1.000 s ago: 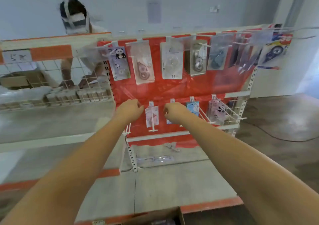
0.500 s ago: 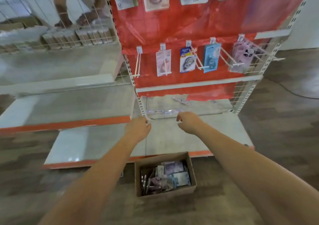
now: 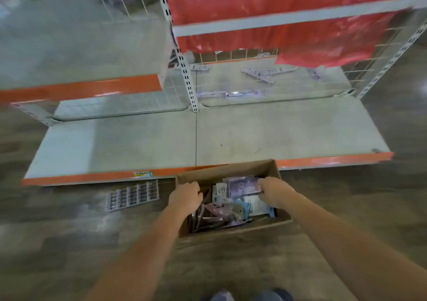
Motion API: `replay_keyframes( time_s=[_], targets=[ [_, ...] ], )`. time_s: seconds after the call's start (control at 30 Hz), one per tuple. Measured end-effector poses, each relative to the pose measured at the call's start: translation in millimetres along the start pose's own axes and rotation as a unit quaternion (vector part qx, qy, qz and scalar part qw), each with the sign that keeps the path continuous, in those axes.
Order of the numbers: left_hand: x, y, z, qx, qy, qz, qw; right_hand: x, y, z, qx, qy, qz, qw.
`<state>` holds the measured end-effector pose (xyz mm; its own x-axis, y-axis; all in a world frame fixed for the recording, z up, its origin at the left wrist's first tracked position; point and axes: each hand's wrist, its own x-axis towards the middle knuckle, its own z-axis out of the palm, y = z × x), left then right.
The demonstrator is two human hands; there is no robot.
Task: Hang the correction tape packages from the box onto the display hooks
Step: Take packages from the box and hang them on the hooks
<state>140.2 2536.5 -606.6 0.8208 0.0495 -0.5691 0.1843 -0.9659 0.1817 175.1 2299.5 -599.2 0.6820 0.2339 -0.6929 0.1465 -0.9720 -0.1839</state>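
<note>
On the floor against the front edge of the bottom shelf (image 3: pixel 254 134), an open cardboard box (image 3: pixel 231 168) stands with a loose heap of correction tape packages (image 3: pixel 221 210) inside.

Progress: the display hooks are out of this view, so no hung stock can be counted from here. The box holds a good number of packages, and I judge that a fair share of the work remains. The step in hand appears to be fetching the next package from the box.

Left side: the left hand (image 3: pixel 184 196) is over the box's near-left corner, at its left wall. Its fingers are curled. Whether they hold a package or only rest on the rim cannot be told, as motion blur hides the fingertips. The nearest packages lie just beside and below this hand, stacked on edge along the left wall.

Right side: the right hand (image 3: pixel 275 191) is inside the box toward its far-right corner. Its fingers are bent around the right edge of a purple package (image 3: pixel 242 185) and touch it, which reads as a pinch grip. That package lies on top of the heap, slightly tilted, not yet lifted clear of the box. Further pale and blue packages lie directly beneath the hand.

A grey grid-shaped part (image 3: pixel 132 195) lies on the floor to the left of the box.
</note>
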Motion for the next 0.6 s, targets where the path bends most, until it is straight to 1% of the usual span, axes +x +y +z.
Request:
replay_keyframes(
  time_s=[0.13, 0.3, 0.37, 0.47, 0.53, 0.6],
  targets=[
    [65.3, -20.3, 78.4, -0.011, -0.025, 0.009, 1.000, 77.0, 28.3, 67.9, -0.012, -0.026, 0.011, 1.000],
    [141.5, -31.6, 151.5, -0.013, -0.054, 0.035, 0.998, 172.7, 55.3, 128.6, -0.063, -0.024, 0.014, 0.998],
    [165.0, -32.5, 172.8, 0.000, -0.072, 0.054, 0.996, 203.5, 63.2, 147.3, -0.089, -0.023, 0.025, 0.995],
    [192.3, -29.7, 191.7, 0.061, -0.124, 0.091, 0.986, 234.8, 73.1, 169.9, -0.136, -0.006, 0.026, 0.990],
    [205.4, -28.7, 198.1, 0.097, -0.148, 0.095, 0.980, 248.0, 77.2, 180.2, -0.176, 0.000, 0.022, 0.984],
    [215.5, -30.8, 206.2, 0.113, -0.156, 0.092, 0.977, 257.8, 78.5, 186.8, -0.208, 0.015, 0.025, 0.978]
  ],
)
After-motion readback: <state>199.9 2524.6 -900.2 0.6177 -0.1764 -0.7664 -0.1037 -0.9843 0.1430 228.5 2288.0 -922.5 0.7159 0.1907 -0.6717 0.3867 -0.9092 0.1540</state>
